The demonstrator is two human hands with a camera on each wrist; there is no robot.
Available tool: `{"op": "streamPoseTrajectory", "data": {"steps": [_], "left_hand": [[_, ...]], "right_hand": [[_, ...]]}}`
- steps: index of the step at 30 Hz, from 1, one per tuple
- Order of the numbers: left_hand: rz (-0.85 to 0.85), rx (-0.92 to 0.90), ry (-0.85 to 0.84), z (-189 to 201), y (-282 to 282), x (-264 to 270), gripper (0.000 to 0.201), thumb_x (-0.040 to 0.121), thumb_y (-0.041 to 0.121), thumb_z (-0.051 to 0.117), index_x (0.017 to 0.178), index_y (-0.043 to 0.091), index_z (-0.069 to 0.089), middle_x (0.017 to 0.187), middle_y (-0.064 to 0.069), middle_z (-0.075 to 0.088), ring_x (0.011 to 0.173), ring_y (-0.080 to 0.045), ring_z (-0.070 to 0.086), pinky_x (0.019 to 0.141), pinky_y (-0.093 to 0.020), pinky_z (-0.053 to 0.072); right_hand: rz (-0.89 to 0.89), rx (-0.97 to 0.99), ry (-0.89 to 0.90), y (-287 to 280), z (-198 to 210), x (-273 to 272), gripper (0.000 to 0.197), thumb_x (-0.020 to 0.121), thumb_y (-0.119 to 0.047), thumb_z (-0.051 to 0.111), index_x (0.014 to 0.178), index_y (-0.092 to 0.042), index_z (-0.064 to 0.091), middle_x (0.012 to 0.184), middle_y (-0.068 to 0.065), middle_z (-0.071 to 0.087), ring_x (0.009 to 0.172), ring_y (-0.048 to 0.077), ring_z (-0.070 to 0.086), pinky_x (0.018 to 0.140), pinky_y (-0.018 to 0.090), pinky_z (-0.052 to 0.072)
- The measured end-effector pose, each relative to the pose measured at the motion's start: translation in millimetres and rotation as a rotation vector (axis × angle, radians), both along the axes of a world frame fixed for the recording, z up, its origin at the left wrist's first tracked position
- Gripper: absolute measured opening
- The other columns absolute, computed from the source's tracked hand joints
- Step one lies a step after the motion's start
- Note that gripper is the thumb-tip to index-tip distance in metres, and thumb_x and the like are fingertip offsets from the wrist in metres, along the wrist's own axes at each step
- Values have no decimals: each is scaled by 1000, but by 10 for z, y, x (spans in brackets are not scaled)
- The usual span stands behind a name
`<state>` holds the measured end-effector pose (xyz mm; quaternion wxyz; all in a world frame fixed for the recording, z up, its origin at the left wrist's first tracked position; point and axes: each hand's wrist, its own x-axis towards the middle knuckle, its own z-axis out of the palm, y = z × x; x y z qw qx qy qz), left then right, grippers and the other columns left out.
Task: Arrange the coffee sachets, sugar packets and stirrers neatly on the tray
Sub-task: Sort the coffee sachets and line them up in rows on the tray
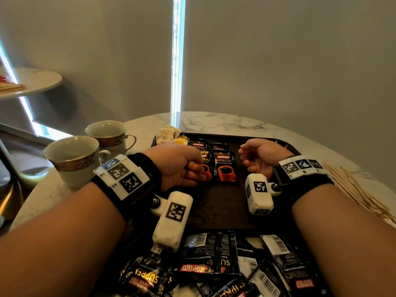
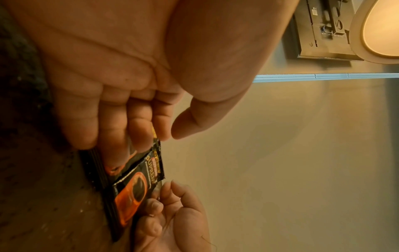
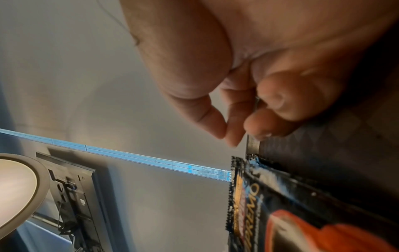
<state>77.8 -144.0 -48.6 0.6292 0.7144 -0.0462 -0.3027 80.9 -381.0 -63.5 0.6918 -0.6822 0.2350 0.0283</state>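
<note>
We read "KOPIKO SUPREMO" on the sachets [image 1: 226,168] lined up on the dark tray [image 1: 222,206]. Left hand [image 1: 177,166] fingers press 1 sachet flat; right hand [image 1: 260,156] loosely curled, holding nothing.

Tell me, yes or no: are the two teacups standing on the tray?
No. In the head view both teacups stand on the marble table, left of the dark tray and outside its rim.

glossy foil sachets [image 1: 226,168] — marble table [image 1: 214,122]
</note>
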Motion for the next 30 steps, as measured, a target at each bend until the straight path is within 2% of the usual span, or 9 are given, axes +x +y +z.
{"op": "streamPoseTrajectory", "data": {"steps": [4, 7, 13, 17, 21, 25, 28, 30], "left_hand": [[14, -67, 0, 35, 49, 40, 6, 97, 12, 53, 93, 8, 52, 72, -7, 55, 65, -21, 68, 65, -35, 55], [50, -148, -15, 96, 87, 60, 12, 98, 11, 50, 86, 11, 52, 70, -6, 53, 57, -18, 64, 64, -32, 58], [112, -260, -26, 231, 137, 40, 14, 97, 12, 46, 84, 13, 52, 59, 0, 55, 53, -13, 62, 61, -27, 59], [128, -330, -53, 321, 186, 1, 14, 96, 13, 46, 83, 13, 52, 61, 1, 56, 62, -13, 62, 69, -30, 57], [167, -379, -74, 358, 207, -23, 19, 97, 13, 43, 79, 14, 51, 59, 3, 52, 58, -11, 58, 73, -28, 54], [170, -397, -89, 363, 216, -39, 18, 96, 13, 44, 79, 15, 51, 60, 3, 52, 59, -11, 58, 67, -27, 56], [187, -410, -92, 369, 229, -51, 16, 95, 14, 45, 81, 15, 51, 59, 4, 53, 58, -10, 58, 63, -25, 56], [211, -412, -112, 377, 218, -90, 17, 96, 15, 46, 80, 16, 52, 58, 5, 54, 57, -9, 57, 58, -22, 53]], "right_hand": [[13, 20, 7, 2, 66, -33, 22, 93, -18, 54, 75, -7, 60, 65, 5, 53, 48, 14, 46, 35, 18, 33], [47, 28, -9, 26, 202, -51, 26, 94, -23, 54, 73, -9, 60, 63, 4, 53, 45, 14, 45, 37, 16, 30], [120, 5, -141, 163, 581, -196, 23, 93, -28, 56, 75, -14, 56, 64, 0, 51, 47, 11, 41, 39, 19, 23], [159, -100, -206, 277, 795, -308, 24, 91, -32, 60, 74, -15, 56, 66, -2, 50, 49, 11, 39, 44, 22, 21], [173, -194, -174, 348, 916, -281, 27, 90, -33, 61, 71, -16, 55, 64, -2, 50, 47, 11, 39, 41, 21, 23], [179, -329, -91, 388, 954, -271, 29, 89, -34, 63, 67, -15, 60, 63, 0, 54, 45, 12, 42, 39, 18, 28], [255, -460, -39, 412, 971, -434, 26, 92, -31, 61, 74, -13, 64, 66, 1, 58, 48, 12, 46, 41, 22, 32], [352, -507, -23, 422, 963, -653, 23, 95, -26, 59, 80, -10, 65, 69, 2, 58, 53, 13, 49, 48, 25, 34]]}}
